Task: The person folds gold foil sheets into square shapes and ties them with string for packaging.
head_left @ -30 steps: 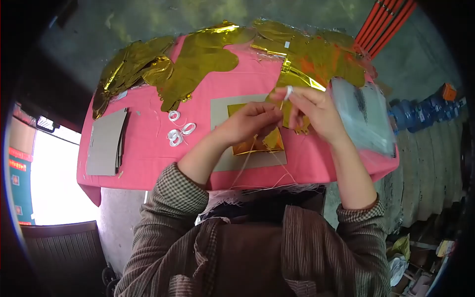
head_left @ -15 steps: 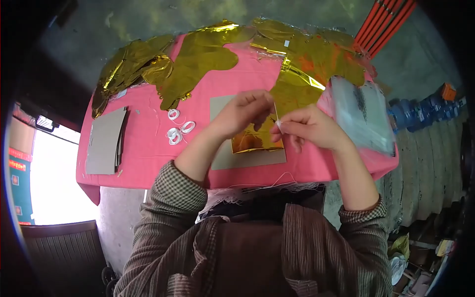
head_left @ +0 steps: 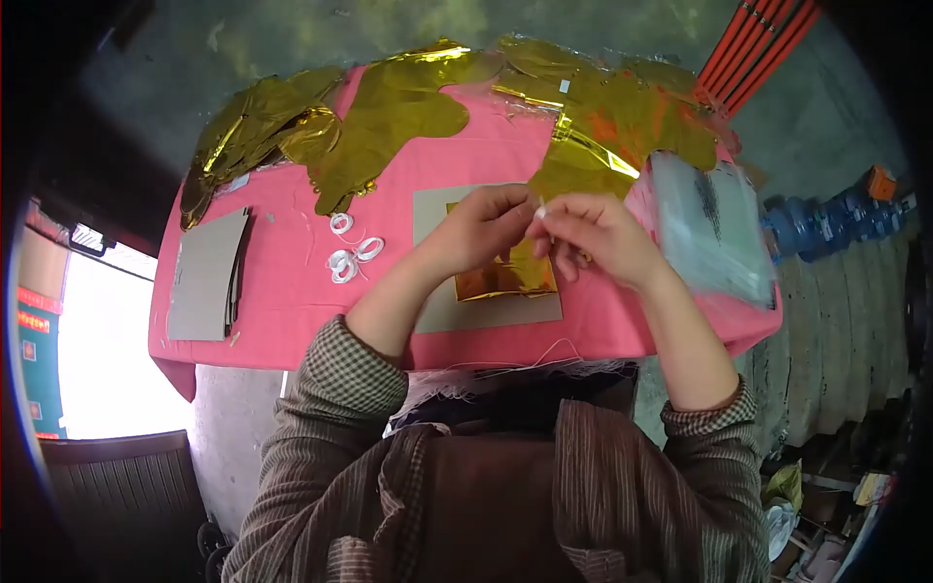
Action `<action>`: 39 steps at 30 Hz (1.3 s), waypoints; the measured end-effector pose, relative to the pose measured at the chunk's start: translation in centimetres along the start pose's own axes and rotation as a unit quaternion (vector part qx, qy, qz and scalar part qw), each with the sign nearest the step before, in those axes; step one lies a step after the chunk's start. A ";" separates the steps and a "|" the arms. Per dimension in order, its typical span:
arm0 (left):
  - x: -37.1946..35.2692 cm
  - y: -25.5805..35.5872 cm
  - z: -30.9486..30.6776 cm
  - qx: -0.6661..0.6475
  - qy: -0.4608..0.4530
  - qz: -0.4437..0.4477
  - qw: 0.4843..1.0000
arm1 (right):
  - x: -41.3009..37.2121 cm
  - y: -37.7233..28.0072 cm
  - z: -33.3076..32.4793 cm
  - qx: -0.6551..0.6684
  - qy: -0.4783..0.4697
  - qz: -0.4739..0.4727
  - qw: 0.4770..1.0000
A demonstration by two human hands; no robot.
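Note:
My left hand (head_left: pixel 489 228) and my right hand (head_left: pixel 604 238) meet over the middle of the table, fingertips pinched together. A small bit of white ribbon (head_left: pixel 541 212) shows between them, most of it hidden by the fingers. Below them a folded gold foil sheet (head_left: pixel 505 282) lies on a grey cardboard sheet (head_left: pixel 442 316), partly covered by my left hand. Left of the cardboard are several small coils of white ribbon (head_left: pixel 342 267).
A pink cloth (head_left: pixel 292 301) covers the table. Gold foil balloons (head_left: pixel 389 121) spread along its far edge. Grey cardboard pieces (head_left: pixel 206 282) are stacked at the left, and clear plastic bags (head_left: pixel 705 233) at the right. Large blue bottles (head_left: pixel 826 228) stand beyond the right edge.
My hands have drawn closer together. The white strand that stretched between the fingers is now bunched at the fingertips. Things on the table have not moved.

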State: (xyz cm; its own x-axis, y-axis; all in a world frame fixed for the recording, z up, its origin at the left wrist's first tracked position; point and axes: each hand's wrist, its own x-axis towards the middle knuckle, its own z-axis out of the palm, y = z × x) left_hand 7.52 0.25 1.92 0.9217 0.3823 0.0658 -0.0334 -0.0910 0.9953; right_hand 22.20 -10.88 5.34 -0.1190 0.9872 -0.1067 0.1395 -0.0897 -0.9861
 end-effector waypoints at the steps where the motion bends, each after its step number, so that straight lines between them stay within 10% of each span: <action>1: 0.0 0.1 0.1 -0.019 -0.010 -0.008 1.000 | 0.0 -0.2 0.0 0.080 0.044 -0.024 0.996; 14: 0.0 0.1 0.7 -0.022 0.051 -0.020 0.998 | 0.5 0.9 1.1 0.019 0.204 -0.078 0.976; 23: 0.1 -1.2 0.6 0.310 0.125 0.186 0.924 | 0.2 0.9 -0.3 -0.131 0.101 0.035 0.986; 28: 0.4 -0.7 1.1 -0.012 0.057 0.113 0.992 | -0.6 0.2 -0.8 -0.025 0.012 0.078 0.997; 39: 0.1 -0.2 0.2 -0.092 -0.031 0.068 0.993 | -0.9 0.6 -1.7 0.158 -0.018 0.065 0.985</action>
State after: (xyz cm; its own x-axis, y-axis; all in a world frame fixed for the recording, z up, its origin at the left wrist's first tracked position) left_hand 7.70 0.15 1.72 0.9257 0.3202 0.2013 -0.2239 0.0348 0.9740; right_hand 24.02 -11.55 5.10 -0.1557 0.9599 -0.2330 -0.1574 -0.2570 -0.9535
